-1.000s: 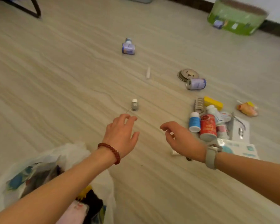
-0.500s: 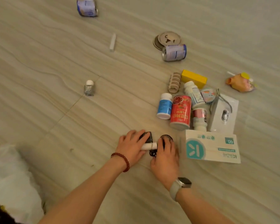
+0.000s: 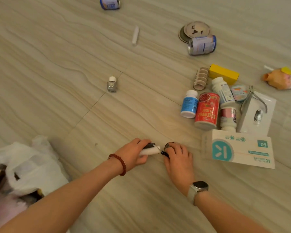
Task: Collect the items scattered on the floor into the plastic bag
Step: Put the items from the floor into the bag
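Both hands down on the floor [image 3: 57, 64], close together, just left of the white and teal box [image 3: 238, 148]. Left hand [image 3: 134, 155] curled round a small white tube [image 3: 149, 150] plus something black; right hand [image 3: 178, 158] with fingers bent over a small dark round thing [image 3: 168, 145], can't tell whether gripping or just pressing. Plastic bag [image 3: 29, 165] sitting far left of the box, mouth open, already stuff inside. Right behind the box, a crowded clump: red can [image 3: 207, 110], blue-label bottle [image 3: 189, 104], white bottle [image 3: 223, 90], pink-label bottle [image 3: 228, 118], white carton [image 3: 257, 113], yellow box [image 3: 223, 74], cardboard rolls [image 3: 200, 78]. Further back from the box, a tipped blue-white can [image 3: 202, 45] against a round metal lid [image 3: 196, 30], another can [image 3: 109, 3] at the top edge. Small glass bottle [image 3: 112, 84] and white stick [image 3: 135, 35] way off left of the box, loads of bare floor around them. Orange toy [image 3: 279, 79] out behind the box near the right edge. Box printed upside down with "60" and a big K logo; red can text not readable.
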A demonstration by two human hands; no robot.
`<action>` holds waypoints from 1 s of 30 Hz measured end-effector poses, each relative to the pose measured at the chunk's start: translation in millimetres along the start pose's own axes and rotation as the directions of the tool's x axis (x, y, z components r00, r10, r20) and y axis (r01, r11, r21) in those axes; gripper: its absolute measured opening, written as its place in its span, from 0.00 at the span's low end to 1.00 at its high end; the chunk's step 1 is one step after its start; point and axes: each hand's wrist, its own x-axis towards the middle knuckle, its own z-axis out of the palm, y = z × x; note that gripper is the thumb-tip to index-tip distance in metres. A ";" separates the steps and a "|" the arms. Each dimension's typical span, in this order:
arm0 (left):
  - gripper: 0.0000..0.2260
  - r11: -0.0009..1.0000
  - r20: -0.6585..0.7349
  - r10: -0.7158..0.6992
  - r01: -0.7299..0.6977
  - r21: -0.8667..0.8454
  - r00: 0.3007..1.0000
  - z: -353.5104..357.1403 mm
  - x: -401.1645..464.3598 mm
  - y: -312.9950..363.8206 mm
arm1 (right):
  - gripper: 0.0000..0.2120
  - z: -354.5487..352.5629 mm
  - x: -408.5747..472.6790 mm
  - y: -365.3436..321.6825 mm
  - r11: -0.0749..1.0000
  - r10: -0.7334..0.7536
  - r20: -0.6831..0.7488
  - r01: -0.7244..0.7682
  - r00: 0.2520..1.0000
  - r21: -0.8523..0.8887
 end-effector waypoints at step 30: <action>0.07 0.803 -0.809 -0.271 0.586 0.109 0.521 -33.3 -286.8 -134.9 | 0.03 -2.9 -30.5 -329.3 0.812 -0.308 0.504 -0.054 0.807 0.582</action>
